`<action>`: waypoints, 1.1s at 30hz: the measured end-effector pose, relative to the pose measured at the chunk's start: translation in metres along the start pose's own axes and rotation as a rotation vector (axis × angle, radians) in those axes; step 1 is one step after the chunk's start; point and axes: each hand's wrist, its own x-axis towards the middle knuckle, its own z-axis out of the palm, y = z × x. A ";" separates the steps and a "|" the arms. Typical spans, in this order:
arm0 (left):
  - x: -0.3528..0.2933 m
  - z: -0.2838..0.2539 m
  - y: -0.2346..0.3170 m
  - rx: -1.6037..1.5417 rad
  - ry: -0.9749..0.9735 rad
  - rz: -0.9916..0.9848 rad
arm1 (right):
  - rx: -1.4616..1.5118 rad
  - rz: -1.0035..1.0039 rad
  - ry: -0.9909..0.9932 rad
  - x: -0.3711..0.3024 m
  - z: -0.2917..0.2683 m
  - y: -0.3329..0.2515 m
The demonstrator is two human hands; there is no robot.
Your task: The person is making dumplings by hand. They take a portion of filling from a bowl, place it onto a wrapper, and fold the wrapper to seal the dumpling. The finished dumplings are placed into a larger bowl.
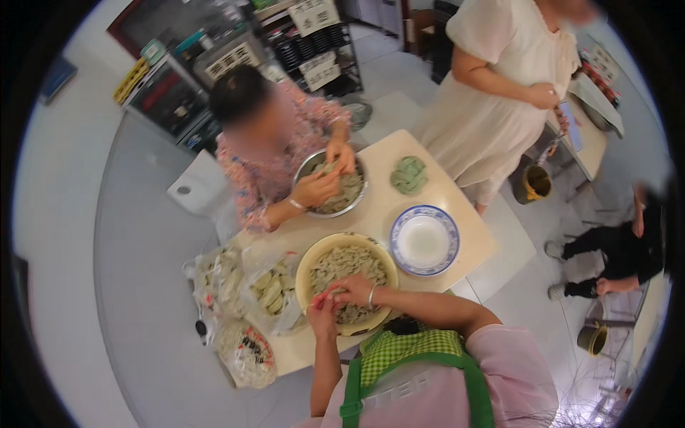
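Observation:
A pale yellow basin [302,274] stands at the near side of the table, filled with small grey-green pieces [349,262] whose kind I cannot make out. Over its near left part, my left hand [322,307] and my right hand [351,289] meet with fingers pinched together. Whatever they hold is too small to tell. A bracelet circles my right wrist. Left of the basin, an open clear plastic bag [294,314] contains larger pale green, flat pieces [271,294].
Across the table [457,214], a co-worker's hands [330,178] work over a steel bowl [302,171] of similar pieces. A blue-rimmed white plate [424,240] and a green bundle [409,175] lie rightward. More filled bags [246,353] crowd the left edge. Another person [492,93] stands beyond.

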 end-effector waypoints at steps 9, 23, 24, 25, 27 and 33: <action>0.004 0.007 -0.006 0.167 -0.174 0.118 | -0.077 0.103 0.175 -0.013 0.009 0.003; -0.004 0.013 0.002 0.345 -0.234 0.123 | -0.013 0.080 0.092 -0.015 0.015 0.012; -0.005 0.009 0.000 0.360 -0.247 0.126 | 0.012 0.156 0.070 -0.016 0.012 0.005; -0.005 0.006 -0.003 0.376 -0.261 0.128 | 0.030 0.181 0.058 -0.016 0.013 0.004; 0.004 0.001 -0.017 0.558 -0.227 0.211 | 0.065 0.229 0.032 -0.015 0.013 0.001; -0.004 0.016 -0.021 0.561 -0.140 0.290 | -0.129 0.337 0.147 -0.005 0.004 0.027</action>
